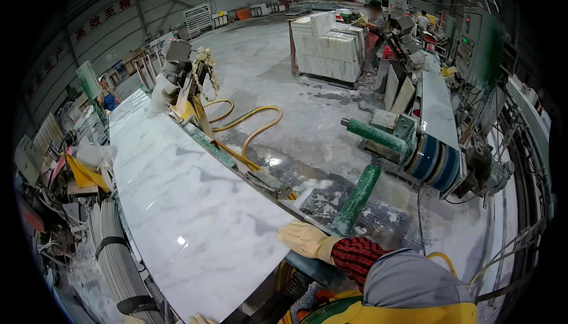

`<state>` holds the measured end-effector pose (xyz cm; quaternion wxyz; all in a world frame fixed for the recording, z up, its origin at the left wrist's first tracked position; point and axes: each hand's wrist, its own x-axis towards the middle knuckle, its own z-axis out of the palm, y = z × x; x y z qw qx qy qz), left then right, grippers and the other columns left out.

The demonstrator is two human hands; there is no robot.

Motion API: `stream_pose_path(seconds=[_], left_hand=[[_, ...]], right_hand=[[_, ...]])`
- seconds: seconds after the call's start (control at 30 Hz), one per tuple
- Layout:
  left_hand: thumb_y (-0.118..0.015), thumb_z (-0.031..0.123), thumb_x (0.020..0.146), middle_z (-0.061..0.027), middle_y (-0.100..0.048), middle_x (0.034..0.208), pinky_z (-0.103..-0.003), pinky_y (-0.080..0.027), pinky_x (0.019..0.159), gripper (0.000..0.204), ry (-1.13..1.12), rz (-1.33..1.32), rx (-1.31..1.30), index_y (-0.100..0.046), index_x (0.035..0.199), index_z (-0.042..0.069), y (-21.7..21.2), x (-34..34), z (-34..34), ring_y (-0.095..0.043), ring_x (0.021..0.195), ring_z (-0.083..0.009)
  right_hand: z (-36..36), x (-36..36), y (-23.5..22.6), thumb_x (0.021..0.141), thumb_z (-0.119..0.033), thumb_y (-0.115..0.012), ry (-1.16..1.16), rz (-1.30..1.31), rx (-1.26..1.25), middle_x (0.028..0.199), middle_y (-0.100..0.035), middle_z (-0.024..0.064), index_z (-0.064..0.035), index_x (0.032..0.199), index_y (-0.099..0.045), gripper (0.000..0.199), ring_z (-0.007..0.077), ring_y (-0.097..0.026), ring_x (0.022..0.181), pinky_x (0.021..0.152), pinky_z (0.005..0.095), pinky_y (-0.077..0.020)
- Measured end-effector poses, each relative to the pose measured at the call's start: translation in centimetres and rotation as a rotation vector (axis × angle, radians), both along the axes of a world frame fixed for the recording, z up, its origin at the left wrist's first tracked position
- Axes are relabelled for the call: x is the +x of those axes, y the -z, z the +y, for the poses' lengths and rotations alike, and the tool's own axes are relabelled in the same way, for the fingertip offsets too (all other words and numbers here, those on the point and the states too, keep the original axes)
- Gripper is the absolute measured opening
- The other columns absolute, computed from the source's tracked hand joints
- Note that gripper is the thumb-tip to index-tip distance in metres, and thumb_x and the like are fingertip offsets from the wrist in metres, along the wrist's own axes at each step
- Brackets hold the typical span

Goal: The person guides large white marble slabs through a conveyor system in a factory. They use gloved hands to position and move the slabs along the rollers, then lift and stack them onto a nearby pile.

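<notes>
A long, glossy white marble slab (195, 205) with grey veining stretches away from me on a machine bed. My right hand (306, 241), in a cream rubber glove, grips the slab's near right corner, its fingers together over the edge. At the bottom of the view, only a small gloved part of my left hand (201, 319) shows, by the slab's near left corner; the rest is cut off. A green roller (358, 200) lies just beyond my right hand.
A grinding machine head (177, 57) stands over the slab's far end. Yellow hoses (260, 111) curl across the wet floor. To the right is a second conveyor (438, 111) with blue belts. Stacked pale slabs (325, 52) stand near a person (374, 25). Bundled grey strips (112, 247) lie left.
</notes>
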<state>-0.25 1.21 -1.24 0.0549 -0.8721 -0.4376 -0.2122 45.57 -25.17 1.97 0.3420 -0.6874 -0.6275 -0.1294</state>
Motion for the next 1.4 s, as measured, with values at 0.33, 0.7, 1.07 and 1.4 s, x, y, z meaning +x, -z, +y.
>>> stream_pose_path(seconds=[0.33, 0.7, 1.07, 1.4], left_hand=[[-0.054, 0.030, 0.119, -0.0291, -0.057, 0.166, -0.059, -0.032, 0.133, 0.050, -0.024, 0.012, -0.041, -0.063, 0.160, 0.003, -0.3, -0.1, -0.5, -0.048, 0.158, -0.0467], [-0.055, 0.032, 0.118, -0.0272, -0.056, 0.168, -0.058, -0.032, 0.133, 0.051, -0.048, 0.023, -0.069, -0.065, 0.160, 0.005, 0.1, -0.2, -0.5, -0.048, 0.158, -0.0460], [-0.049, 0.032, 0.121, -0.0290, -0.051, 0.172, -0.057, -0.026, 0.138, 0.054, 0.001, 0.022, -0.058, -0.058, 0.165, 0.002, -0.6, -0.6, -1.5, -0.042, 0.163, -0.0459], [-0.049, 0.032, 0.122, -0.0288, -0.049, 0.173, -0.059, -0.024, 0.138, 0.054, 0.004, 0.017, -0.072, -0.056, 0.167, 0.003, -0.4, -0.8, -1.7, -0.039, 0.164, -0.0463]], right_hand=[[-0.1, -0.3, -0.9, 0.094, -0.003, -0.076, 0.003, -0.025, 0.015, 0.133, -0.070, 0.0223, -0.0032, 0.140, -0.066, 0.047, 0.0461, -0.068, 0.122, 0.108, 0.0545, -0.0558], [-0.5, -1.1, -2.0, 0.105, -0.010, -0.064, 0.058, 0.006, -0.071, 0.133, -0.073, 0.0185, -0.0042, 0.127, -0.070, 0.023, 0.0395, -0.068, 0.126, 0.112, 0.0484, -0.0540], [-0.9, -0.9, -0.6, 0.096, -0.005, -0.075, 0.036, 0.009, -0.044, 0.135, -0.071, 0.0219, -0.0028, 0.137, -0.069, 0.041, 0.0453, -0.068, 0.124, 0.109, 0.0538, -0.0557], [-1.1, -1.1, -0.8, 0.095, -0.006, -0.074, 0.056, 0.007, -0.043, 0.130, -0.072, 0.0187, -0.0051, 0.131, -0.071, 0.036, 0.0429, -0.069, 0.121, 0.107, 0.0511, -0.0562]])
